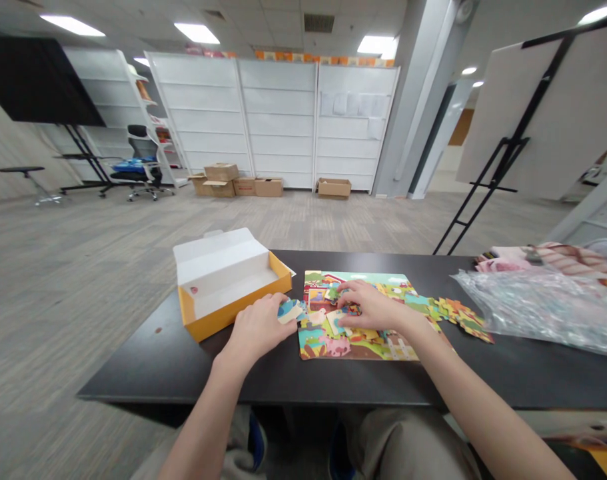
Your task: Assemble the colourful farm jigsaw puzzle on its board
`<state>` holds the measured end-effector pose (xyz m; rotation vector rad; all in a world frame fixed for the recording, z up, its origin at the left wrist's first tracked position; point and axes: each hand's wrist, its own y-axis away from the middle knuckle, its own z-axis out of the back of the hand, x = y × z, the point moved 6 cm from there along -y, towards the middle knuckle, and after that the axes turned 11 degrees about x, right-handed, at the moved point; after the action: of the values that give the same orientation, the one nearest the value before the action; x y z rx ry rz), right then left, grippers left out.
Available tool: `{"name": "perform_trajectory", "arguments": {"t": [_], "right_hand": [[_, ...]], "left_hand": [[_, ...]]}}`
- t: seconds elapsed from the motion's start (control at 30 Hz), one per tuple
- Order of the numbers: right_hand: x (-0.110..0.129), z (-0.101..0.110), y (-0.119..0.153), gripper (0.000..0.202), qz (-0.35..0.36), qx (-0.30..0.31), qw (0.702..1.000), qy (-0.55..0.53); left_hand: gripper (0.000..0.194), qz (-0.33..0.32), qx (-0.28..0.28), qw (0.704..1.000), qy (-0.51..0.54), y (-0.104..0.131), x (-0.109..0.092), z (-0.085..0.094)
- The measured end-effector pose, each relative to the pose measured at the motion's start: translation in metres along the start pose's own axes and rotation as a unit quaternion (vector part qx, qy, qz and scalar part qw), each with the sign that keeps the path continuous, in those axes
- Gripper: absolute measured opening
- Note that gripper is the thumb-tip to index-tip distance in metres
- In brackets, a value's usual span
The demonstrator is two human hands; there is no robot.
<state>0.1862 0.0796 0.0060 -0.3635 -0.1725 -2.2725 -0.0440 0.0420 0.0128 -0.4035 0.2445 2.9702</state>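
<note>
A colourful farm-picture puzzle board lies on the black table, with loose pieces scattered over it. My left hand is at the board's left edge, its thumb and fingers closed round blue and white puzzle pieces. Over the left half of the board, my right hand reaches down with its fingers curled and somewhat apart, close to small pieces; whether it grips one cannot be made out. More orange and green pieces lie to the right of the board.
An open yellow box with a white inside and raised lid stands left of the board. Clear plastic packaging lies at the right, beside pink patterned fabric. Beyond the table are cardboard boxes and white shelves.
</note>
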Motion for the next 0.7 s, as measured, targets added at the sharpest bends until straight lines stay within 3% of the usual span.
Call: {"name": "perform_trajectory", "arguments": {"t": [0.17, 0.33, 0.5, 0.7], "right_hand": [[-0.005, 0.006, 0.003, 0.023, -0.035, 0.022, 0.999, -0.013], [-0.012, 0.012, 0.009, 0.022, -0.065, 0.031, 0.997, -0.040], [-0.020, 0.021, 0.016, 0.026, -0.065, 0.039, 0.995, -0.070], [-0.031, 0.026, 0.025, 0.031, -0.127, 0.088, 0.973, -0.171]], "left_hand": [[0.042, 0.007, -0.004, 1.000, 0.027, 0.008, 0.018, 0.008], [0.043, -0.005, 0.026, 0.999, 0.041, 0.016, 0.038, 0.009], [0.047, -0.023, 0.074, 0.995, 0.057, 0.022, 0.045, 0.007], [0.057, -0.008, 0.088, 0.996, 0.021, 0.022, 0.047, 0.003]]}}
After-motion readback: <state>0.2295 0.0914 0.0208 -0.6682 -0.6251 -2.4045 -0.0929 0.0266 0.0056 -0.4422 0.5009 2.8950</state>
